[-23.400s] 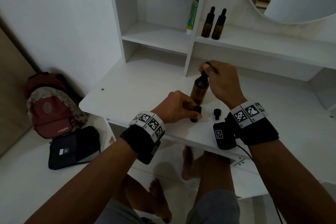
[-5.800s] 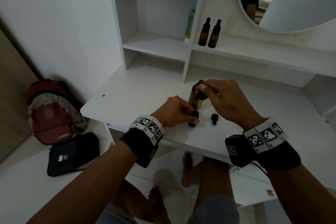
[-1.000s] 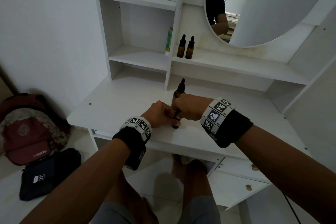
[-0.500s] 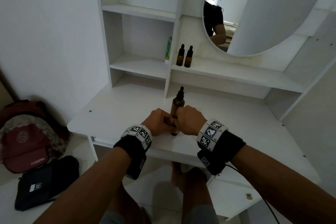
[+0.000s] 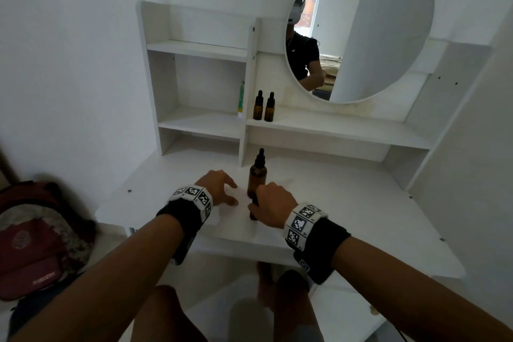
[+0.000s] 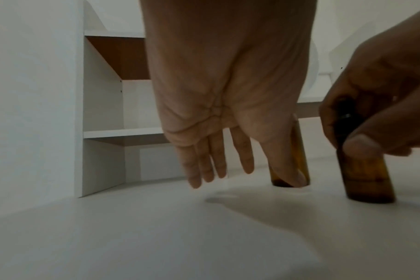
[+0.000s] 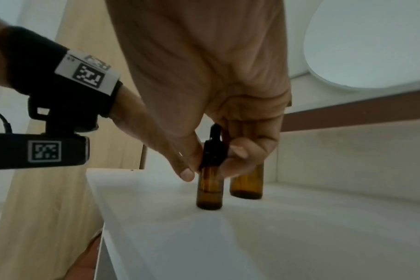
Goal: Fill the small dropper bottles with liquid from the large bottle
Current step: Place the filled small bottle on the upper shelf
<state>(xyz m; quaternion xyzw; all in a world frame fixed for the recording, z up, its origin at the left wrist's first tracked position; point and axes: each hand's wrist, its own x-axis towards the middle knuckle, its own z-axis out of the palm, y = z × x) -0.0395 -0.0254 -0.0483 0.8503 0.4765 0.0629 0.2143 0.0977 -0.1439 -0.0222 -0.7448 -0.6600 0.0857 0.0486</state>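
A small amber dropper bottle (image 7: 209, 187) with a black cap is pinched at its neck by the thumb and fingers (image 7: 237, 151) of the right hand (image 5: 273, 204), its base set upright on the white bench (image 7: 300, 236). Just behind those fingers the large amber bottle (image 5: 257, 176), capped with a black dropper, is seen standing. The left hand (image 6: 228, 94) is held beside it with fingers (image 6: 212, 163) straight and slightly spread, gripping nothing.

On my white desk (image 5: 347, 203) stand the large amber bottle (image 5: 256, 179) and a small dropper bottle (image 7: 210, 187), with two more small bottles (image 5: 264, 107) on its shelf (image 5: 347, 129).
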